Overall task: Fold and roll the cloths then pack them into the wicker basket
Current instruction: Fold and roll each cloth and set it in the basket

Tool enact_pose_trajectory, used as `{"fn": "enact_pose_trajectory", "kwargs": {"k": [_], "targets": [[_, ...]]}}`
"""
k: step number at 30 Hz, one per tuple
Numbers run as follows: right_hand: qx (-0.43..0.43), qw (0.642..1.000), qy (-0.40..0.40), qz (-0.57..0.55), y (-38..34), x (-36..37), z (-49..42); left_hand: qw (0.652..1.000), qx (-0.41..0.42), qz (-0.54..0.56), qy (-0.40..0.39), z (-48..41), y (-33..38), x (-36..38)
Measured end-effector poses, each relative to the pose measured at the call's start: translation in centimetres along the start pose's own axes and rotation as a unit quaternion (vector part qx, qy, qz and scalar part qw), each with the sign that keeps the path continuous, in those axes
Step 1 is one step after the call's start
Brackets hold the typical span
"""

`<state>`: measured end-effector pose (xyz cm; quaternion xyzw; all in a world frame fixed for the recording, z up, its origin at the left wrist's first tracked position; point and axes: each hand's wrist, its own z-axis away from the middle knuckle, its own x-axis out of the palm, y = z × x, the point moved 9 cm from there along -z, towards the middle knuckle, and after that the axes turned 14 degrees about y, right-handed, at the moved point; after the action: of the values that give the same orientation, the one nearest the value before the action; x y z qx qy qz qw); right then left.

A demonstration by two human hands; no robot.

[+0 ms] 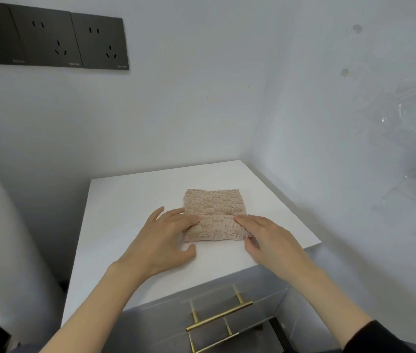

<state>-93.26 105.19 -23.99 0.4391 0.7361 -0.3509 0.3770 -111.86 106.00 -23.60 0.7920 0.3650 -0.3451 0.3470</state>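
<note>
A beige knitted cloth (214,207) lies folded on the white cabinet top (130,200), its near edge turned over into a thick roll. My left hand (166,238) grips the roll's left end, fingers over the top and thumb at the near side. My right hand (270,238) holds the roll's right end the same way, index finger stretched along the fold. No wicker basket shows in this view.
The cabinet stands in a corner between two pale walls. Its front has drawers with brass bar handles (219,315). A dark socket panel (49,36) hangs on the back wall at upper left. Clear plastic wrap (413,138) clings to the right wall.
</note>
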Motion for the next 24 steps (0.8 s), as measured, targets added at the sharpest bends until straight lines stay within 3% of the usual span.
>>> {"fn": "enact_pose_trajectory", "kwargs": {"k": [5, 9, 13, 20, 22, 24], "targets": [[0.061, 0.994, -0.004, -0.092, 1.0, 0.2, -0.5, 0.999, -0.029, 0.015, 0.006, -0.3, -0.6, 0.0], [0.168, 0.959, -0.033, -0.224, 2.4, -0.3, -1.0, 0.987, -0.104, 0.122, -0.002, -0.4, -1.1, -0.3], [0.225, 0.932, -0.048, -0.279, 2.8, -0.5, -1.0, 0.969, -0.167, 0.182, -0.029, -0.4, -1.8, 0.2], [0.286, 0.931, -0.011, -0.225, 3.3, 0.0, -0.6, 0.963, -0.252, 0.094, -0.012, -0.1, -3.8, 0.8], [0.253, 0.954, 0.049, -0.151, 2.7, -1.0, -0.9, 0.966, -0.252, 0.053, 0.006, -0.2, -3.9, 0.7], [0.154, 0.978, 0.124, -0.072, 0.5, -2.6, -1.5, 0.968, -0.250, 0.032, 0.011, -0.4, -3.9, 0.7]]}}
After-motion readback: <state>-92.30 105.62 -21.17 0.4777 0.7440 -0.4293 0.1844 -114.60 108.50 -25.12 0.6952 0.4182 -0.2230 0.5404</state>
